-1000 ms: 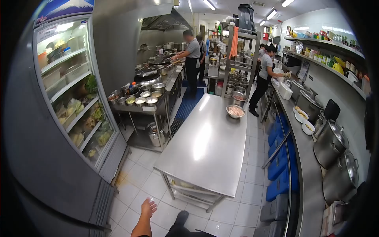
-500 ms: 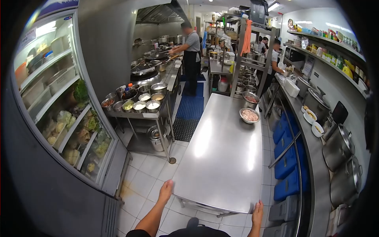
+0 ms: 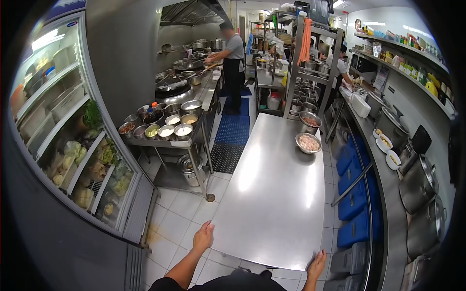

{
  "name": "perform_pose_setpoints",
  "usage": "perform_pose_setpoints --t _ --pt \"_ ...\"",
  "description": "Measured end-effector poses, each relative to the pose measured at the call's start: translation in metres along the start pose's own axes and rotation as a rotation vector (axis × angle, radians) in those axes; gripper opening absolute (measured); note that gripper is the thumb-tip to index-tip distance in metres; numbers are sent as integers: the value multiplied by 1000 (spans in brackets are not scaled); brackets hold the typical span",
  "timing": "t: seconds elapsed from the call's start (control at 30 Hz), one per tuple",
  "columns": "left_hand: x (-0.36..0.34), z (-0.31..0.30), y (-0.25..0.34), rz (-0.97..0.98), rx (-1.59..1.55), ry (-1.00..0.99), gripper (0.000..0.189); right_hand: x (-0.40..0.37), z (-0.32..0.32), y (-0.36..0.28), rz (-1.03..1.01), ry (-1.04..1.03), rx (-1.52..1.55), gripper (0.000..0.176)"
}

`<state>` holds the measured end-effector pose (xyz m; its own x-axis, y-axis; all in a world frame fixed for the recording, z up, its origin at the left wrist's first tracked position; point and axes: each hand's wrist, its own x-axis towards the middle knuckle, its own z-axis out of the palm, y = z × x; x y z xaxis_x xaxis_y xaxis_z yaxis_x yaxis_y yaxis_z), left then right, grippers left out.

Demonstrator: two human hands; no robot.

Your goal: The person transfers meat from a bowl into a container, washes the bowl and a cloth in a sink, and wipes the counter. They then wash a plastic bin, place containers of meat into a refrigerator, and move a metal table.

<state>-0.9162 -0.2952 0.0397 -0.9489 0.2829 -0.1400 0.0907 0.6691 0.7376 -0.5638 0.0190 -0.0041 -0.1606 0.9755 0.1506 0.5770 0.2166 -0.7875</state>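
A long stainless-steel table stretches away in front of me. My left hand is at its near left corner, closed against the edge, with part of the fingers hidden. At the near right corner, my right hand holds the other edge, thumb toward the top and fingers along the outer side. Toward the far right end of the tabletop stand a metal bowl of pale pink raw meat and, behind it, a metal bowl of darker red meat.
On the left are a glass-door fridge and a stand with several ingredient pots. A co-worker stands at the woks. Blue bins sit under the right counter, which carries large pots. A rubber mat covers the aisle.
My view has shifted nearer to and more over the table's front edge. My right hand has come in against the right corner; my left hand stays by the left corner.
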Motion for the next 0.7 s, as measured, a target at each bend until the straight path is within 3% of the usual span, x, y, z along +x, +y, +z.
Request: perform_pose_setpoints --t 0.3,0.7 --pt "6 10 -16 203 -59 146 45 -4 -6 -24 24 22 44 43" --pt "1 3 -3 33 -81 69 47 -2 2 -9 -15 71 104 39"
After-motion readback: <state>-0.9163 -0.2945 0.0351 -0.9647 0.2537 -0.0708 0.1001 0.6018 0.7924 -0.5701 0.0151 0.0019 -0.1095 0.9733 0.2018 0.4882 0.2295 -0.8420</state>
